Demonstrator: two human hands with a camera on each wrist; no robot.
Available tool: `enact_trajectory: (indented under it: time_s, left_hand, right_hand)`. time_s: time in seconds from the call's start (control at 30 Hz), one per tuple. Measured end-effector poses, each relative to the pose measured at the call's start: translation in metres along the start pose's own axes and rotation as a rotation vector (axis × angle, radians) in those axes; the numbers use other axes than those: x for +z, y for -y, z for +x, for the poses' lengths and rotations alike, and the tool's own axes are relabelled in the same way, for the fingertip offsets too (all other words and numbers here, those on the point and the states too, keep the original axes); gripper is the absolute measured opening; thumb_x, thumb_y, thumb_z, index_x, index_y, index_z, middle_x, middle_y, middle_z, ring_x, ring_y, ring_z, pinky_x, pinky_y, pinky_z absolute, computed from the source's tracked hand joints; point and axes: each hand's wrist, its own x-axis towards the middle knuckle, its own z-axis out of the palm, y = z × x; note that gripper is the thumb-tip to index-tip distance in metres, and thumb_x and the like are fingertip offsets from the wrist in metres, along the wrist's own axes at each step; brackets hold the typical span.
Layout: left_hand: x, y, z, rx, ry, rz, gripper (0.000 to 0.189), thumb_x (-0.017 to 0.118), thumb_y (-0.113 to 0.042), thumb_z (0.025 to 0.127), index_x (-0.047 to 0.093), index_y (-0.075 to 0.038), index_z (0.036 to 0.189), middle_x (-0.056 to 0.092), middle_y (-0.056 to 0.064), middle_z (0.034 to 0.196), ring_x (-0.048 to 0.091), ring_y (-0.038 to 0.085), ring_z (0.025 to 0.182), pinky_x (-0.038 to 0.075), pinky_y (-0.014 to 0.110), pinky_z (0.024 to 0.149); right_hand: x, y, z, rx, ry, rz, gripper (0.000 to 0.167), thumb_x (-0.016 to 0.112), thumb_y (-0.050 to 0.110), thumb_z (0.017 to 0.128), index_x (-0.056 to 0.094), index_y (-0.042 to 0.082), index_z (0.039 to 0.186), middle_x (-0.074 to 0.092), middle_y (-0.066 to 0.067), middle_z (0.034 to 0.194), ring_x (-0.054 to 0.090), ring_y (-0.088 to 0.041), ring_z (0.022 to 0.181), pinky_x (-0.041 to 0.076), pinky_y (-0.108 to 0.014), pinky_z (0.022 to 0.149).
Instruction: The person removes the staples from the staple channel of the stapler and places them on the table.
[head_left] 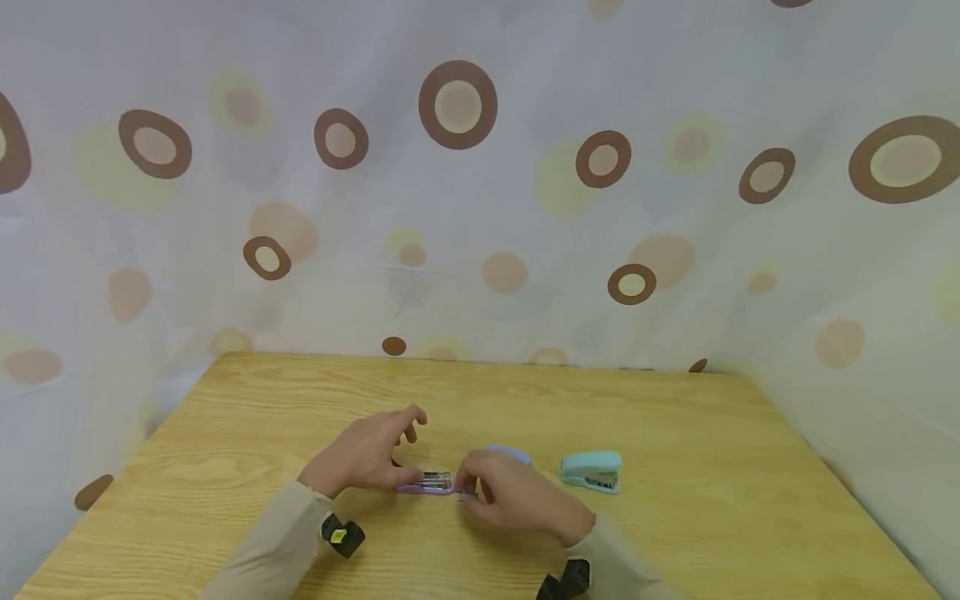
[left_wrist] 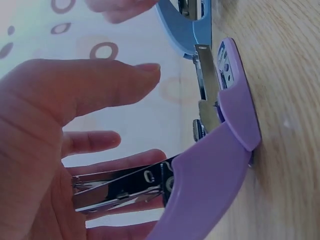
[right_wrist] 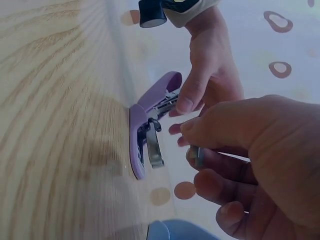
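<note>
A purple stapler (left_wrist: 202,182) lies folded wide open on the table, its metal parts exposed. Beside it is my left hand (head_left: 367,450), thumb extended and fingers loosely spread. In the left wrist view those fingers pass behind the raised half's metal channel (left_wrist: 120,190); whether they touch it I cannot tell. My right hand (head_left: 517,492) pinches a small grey metal piece (right_wrist: 196,156), which looks like a short strip of staples, between thumb and fingers. That hand is just right of the stapler, apart from its metal tray (right_wrist: 154,145).
A blue stapler (head_left: 512,453) lies behind my right hand, partly hidden by it. Farther right on the wooden table (head_left: 675,517) stands a teal stapler (head_left: 591,468). A patterned curtain (head_left: 525,208) hangs behind the table's far edge.
</note>
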Motion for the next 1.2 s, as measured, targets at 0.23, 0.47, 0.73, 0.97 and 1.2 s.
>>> enact_trajectory:
  time_s: [0.23, 0.47, 0.73, 0.97, 1.2]
  left_hand:
    - [-0.005, -0.006, 0.000, -0.020, -0.038, 0.057, 0.058, 0.076, -0.035, 0.078, 0.049, -0.012, 0.124, 0.067, 0.003, 0.103, 0.060, 0.013, 0.077, 0.049, 0.035, 0.069]
    - [-0.006, -0.008, 0.000, -0.033, -0.052, 0.095, 0.053, 0.076, -0.033, 0.079, 0.051, -0.013, 0.121, 0.066, 0.001, 0.101, 0.062, 0.018, 0.083, 0.049, 0.037, 0.070]
    - [-0.003, -0.010, -0.001, -0.014, -0.038, 0.084, 0.053, 0.076, -0.033, 0.079, 0.052, -0.010, 0.121, 0.065, 0.001, 0.101, 0.062, 0.018, 0.085, 0.049, 0.036, 0.070]
    - [-0.002, -0.013, -0.001, -0.018, -0.023, 0.058, 0.049, 0.075, -0.033, 0.081, 0.053, -0.011, 0.120, 0.064, 0.001, 0.102, 0.061, 0.018, 0.087, 0.049, 0.037, 0.072]
    - [-0.001, -0.013, -0.002, -0.014, -0.030, 0.054, 0.046, 0.074, -0.031, 0.082, 0.055, -0.011, 0.118, 0.064, 0.001, 0.102, 0.061, 0.018, 0.087, 0.049, 0.037, 0.072]
  right_hand:
    - [-0.008, -0.011, -0.028, 0.023, 0.023, 0.009, 0.004, 0.067, 0.010, 0.089, 0.067, 0.009, 0.092, 0.059, 0.009, 0.080, 0.045, 0.004, 0.058, 0.042, -0.013, 0.056]
    - [-0.009, -0.021, -0.057, 0.089, 0.022, -0.012, 0.004, 0.067, 0.015, 0.090, 0.067, 0.012, 0.090, 0.055, 0.014, 0.078, 0.044, 0.006, 0.061, 0.043, -0.014, 0.058]
    - [-0.011, -0.026, -0.092, 0.128, 0.012, -0.055, 0.005, 0.067, 0.015, 0.089, 0.064, 0.018, 0.088, 0.054, 0.016, 0.083, 0.045, 0.005, 0.071, 0.044, -0.016, 0.063]
    - [-0.017, -0.024, -0.105, 0.264, 0.085, -0.014, 0.004, 0.065, 0.019, 0.091, 0.064, 0.021, 0.087, 0.048, 0.017, 0.079, 0.043, 0.005, 0.067, 0.042, -0.017, 0.061]
    - [-0.019, -0.024, -0.113, 0.362, 0.160, -0.002, 0.005, 0.068, 0.023, 0.089, 0.063, 0.024, 0.086, 0.049, 0.017, 0.080, 0.042, 0.003, 0.068, 0.042, -0.020, 0.062]
